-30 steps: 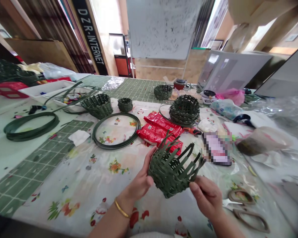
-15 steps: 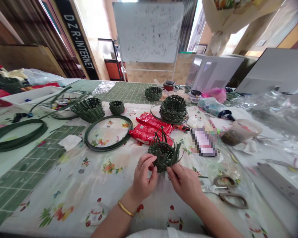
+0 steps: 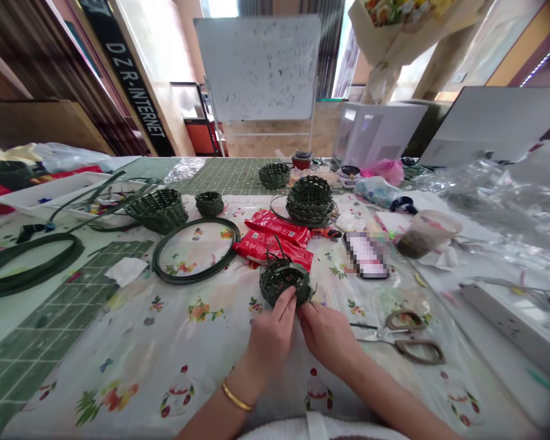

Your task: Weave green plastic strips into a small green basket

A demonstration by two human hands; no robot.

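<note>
A small half-woven dark green basket (image 3: 282,280) sits on the flowered tablecloth (image 3: 174,348) just in front of me. My left hand (image 3: 270,337), with a gold bangle at the wrist, presses its fingers on the basket's near rim. My right hand (image 3: 326,336) is beside it, fingertips pinched at the same near edge of the basket. One loose strip sticks up from the basket's far side.
Scissors (image 3: 406,342) lie to the right of my hands. Red packets (image 3: 275,238), a phone (image 3: 365,255) and a plastic cup (image 3: 424,233) lie beyond. Several finished green baskets (image 3: 310,200) and coils of green strip (image 3: 193,249) spread across the table's middle and left.
The basket came down from being held up in both hands onto the table and farther from me. Its upright strips now lie folded down. Both hands followed it.
</note>
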